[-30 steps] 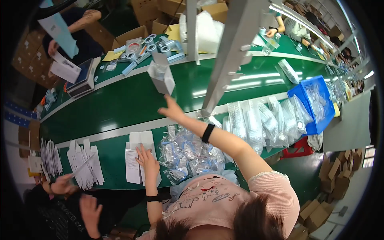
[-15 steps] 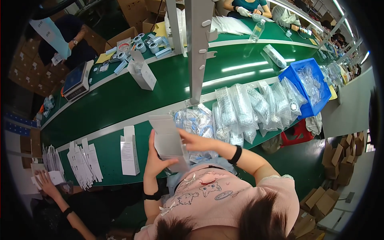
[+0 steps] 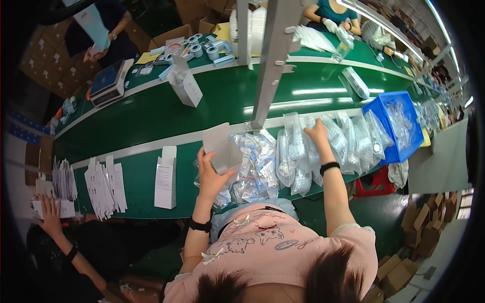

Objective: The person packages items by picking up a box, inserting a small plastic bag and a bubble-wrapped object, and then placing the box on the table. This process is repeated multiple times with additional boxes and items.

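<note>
At the lower middle of the frame, the left hand [image 3: 209, 174] grips the open white carton [image 3: 222, 146], its thumb along the near side and its fingers around the left side; the carton leans, flap raised. Half a second ago both hands were at this carton; now the right hand [image 3: 318, 135] has moved off to the bubble-wrapped packs [image 3: 337, 141] right of centre, so the left hand alone seems to bear the carton. The right hand's fingers reach over the packs, but whether they pinch one I cannot tell.

Just right of the carton lies a heap of clear bags with blue-and-white parts [image 3: 257, 164]. At left are a printed white carton [image 3: 164, 182] and a fanned pile of flattened cartons [image 3: 105, 187]; the blue bin [image 3: 370, 107] sits at right, beyond the packs.

Farther up, past the grey metal post [image 3: 271, 65], another open carton [image 3: 190, 91] stands on the green conveyor [image 3: 144, 116] at upper left, near a weighing scale [image 3: 110, 83].
</note>
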Available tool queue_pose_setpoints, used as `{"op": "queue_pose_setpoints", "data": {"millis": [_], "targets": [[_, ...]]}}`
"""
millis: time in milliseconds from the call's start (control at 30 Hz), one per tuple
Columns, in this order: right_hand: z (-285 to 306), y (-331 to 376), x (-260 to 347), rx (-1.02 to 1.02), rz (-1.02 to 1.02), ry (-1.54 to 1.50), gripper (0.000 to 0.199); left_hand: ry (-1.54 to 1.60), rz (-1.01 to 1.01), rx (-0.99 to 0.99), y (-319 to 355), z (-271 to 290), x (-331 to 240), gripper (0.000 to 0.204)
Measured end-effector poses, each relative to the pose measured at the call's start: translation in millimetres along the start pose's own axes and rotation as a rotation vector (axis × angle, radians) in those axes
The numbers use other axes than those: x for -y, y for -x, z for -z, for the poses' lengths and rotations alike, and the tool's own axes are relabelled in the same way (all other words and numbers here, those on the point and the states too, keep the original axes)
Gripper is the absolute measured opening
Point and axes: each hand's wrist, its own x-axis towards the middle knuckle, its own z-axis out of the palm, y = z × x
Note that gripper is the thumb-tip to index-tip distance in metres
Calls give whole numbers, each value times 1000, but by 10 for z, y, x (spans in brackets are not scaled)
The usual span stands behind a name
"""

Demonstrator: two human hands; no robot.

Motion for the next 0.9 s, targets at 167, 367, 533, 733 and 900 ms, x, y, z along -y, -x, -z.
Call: {"op": "queue_pose_setpoints", "data": {"millis": [167,367,533,733,900], "targets": [[922,445,664,-109,51,-608,58,-66,4,-118,88,-149,293,82],[999,1170,2160,-164,286,-1597,62,78,-45,-105,114,-288,357,82],[195,1320,2579,-187,667,-1063,55,-207,82,-46,163,-325,410,84],[180,1395,2426,35,1209,-380,39,365,172,-278,420,-304,541,78],[-512,720,1558,74,530,-419,38,297,-4,-185,427,-135,576,74]]}}
